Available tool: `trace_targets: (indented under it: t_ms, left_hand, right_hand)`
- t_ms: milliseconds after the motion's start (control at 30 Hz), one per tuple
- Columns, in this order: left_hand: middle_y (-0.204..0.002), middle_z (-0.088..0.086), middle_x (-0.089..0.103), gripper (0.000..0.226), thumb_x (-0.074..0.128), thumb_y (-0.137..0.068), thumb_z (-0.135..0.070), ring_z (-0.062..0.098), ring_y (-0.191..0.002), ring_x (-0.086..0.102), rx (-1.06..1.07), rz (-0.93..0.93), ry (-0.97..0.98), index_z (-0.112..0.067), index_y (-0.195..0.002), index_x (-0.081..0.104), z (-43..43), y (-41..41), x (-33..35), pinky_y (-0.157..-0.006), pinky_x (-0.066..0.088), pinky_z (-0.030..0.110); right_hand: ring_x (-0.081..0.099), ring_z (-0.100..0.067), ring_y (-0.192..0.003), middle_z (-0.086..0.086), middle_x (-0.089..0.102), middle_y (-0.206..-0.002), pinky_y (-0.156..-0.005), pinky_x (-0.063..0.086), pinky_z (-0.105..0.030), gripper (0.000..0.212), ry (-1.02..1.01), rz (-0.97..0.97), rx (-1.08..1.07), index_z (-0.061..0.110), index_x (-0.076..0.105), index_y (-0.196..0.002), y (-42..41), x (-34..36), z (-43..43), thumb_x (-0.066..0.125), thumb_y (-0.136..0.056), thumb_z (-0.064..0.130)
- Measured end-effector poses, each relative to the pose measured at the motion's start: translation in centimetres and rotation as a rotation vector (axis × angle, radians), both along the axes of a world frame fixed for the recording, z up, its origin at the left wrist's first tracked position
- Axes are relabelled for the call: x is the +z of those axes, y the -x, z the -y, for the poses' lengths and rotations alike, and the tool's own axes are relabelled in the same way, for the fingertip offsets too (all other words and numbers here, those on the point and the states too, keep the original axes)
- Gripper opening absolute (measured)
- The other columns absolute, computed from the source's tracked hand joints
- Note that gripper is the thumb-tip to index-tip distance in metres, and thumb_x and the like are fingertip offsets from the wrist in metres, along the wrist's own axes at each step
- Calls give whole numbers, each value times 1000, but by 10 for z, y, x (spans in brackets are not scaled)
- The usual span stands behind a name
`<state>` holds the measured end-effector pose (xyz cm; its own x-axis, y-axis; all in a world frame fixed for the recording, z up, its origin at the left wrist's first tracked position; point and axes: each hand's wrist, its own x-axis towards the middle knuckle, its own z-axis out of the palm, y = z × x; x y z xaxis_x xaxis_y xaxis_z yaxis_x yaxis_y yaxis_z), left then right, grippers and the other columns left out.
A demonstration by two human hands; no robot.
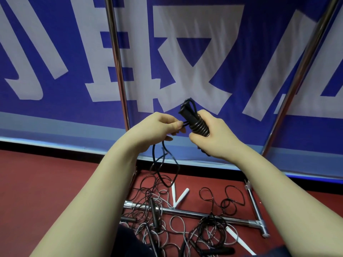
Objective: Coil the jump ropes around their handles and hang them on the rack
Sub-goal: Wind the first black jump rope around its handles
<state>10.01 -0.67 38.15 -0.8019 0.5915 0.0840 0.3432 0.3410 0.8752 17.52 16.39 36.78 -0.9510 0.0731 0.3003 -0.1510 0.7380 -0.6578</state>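
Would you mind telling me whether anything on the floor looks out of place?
Yes: several loose jump ropes lie in a tangled heap on the red floor. Their black and white cords cross each other and drape over the rack's base bar instead of being coiled.

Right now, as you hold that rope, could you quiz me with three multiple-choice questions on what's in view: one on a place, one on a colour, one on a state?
1. Where do the loose ropes lie?
A. on the red floor, over the rack's base bar
B. hung on a hook
C. on a table

2. What colour are the handles in the right hand?
A. white
B. black
C. red

3. How is the rope that the left hand pinches?
A. fully wound
B. partly wound, a length hanging
C. not wound

Answers: 1 A, the tangle lies on the floor; 2 B, both are black; 3 B, turns circle the handles while a loop dangles.
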Motion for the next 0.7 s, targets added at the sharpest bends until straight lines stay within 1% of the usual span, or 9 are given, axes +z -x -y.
trace_targets:
  t_ms: [67, 167, 233, 300, 333, 400, 467, 600, 700]
  left_hand:
    - [-74, 0, 67, 22, 53, -101, -16, 9, -67, 58, -23, 38, -37, -5, -102, 71, -2, -2, -3, -69, 54, 23]
    - [-69, -2, 61, 21, 48, -103, -16, 9, -54, 41, -54, 2, -4, -17, -99, 69, -9, -9, -5, -53, 38, 18]
    - [-72, 3, 54, 22, 46, -102, -14, 10, -54, 33, -75, 18, 0, -9, -94, 66, -15, -13, -7, -54, 31, 22]
    - [-71, 6, 47, 19, 52, -96, -12, 12, -56, 31, -93, 36, -20, 3, -93, 63, -20, -16, -6, -57, 28, 26]
    - [-67, 1, 47, 19, 57, -93, -15, 11, -56, 31, -101, 47, -53, 1, -88, 65, -23, -19, -5, -58, 28, 25]
    - [-54, -13, 46, 30, 62, -94, -27, 9, -53, 32, -88, 66, -132, -16, -66, 68, -30, -26, -4, -55, 27, 20]
    - [-47, -15, 46, 42, 58, -97, -36, 5, -46, 32, 6, 0, -180, -23, -58, 61, -39, -31, -9, -49, 26, 15]
    - [-56, -3, 41, 41, 59, -97, -36, 7, -43, 27, 178, -23, -309, -4, -72, 61, -44, -23, -21, -43, 25, 17]
    - [-52, -11, 41, 39, 59, -97, -36, 9, -48, 31, 204, 47, -350, 2, -88, 68, -37, -14, -24, -49, 26, 21]
  right_hand:
    - [57, -32, -72, -1, 56, -75, -65, 49, -47, 22, -105, 1, -37, 31, 39, -88, 0, -1, 0, 56, -81, 20]
    - [53, -31, -75, 2, 52, -76, -65, 44, -40, 25, -255, 0, -113, 26, 38, -104, 0, -4, -2, 54, -86, 18]
    - [51, -31, -75, 3, 50, -77, -65, 40, -37, 30, -379, -17, -198, 22, 37, -114, 0, -5, 0, 53, -88, 18]
    - [49, -31, -75, 2, 52, -85, -66, 36, -36, 30, -413, -27, -272, 19, 38, -116, 1, -6, 2, 54, -91, 20]
    - [48, -30, -76, 2, 54, -88, -66, 35, -35, 30, -406, -26, -306, 19, 38, -116, 2, -6, 2, 55, -92, 23]
    - [48, -28, -76, 2, 58, -92, -66, 33, -35, 27, -378, -27, -373, 19, 37, -111, 4, -5, 3, 56, -92, 25]
    - [48, -28, -76, 1, 58, -93, -66, 33, -35, 25, -357, -34, -423, 19, 36, -110, 5, -5, 6, 54, -93, 24]
    - [48, -28, -76, 0, 54, -91, -66, 35, -35, 30, -328, -14, -386, 17, 37, -116, 5, -7, 12, 53, -92, 25]
    - [55, -22, -72, 0, 57, -88, -62, 45, -36, 44, -105, 88, -149, 22, 37, -118, 0, -1, 6, 64, -84, 25]
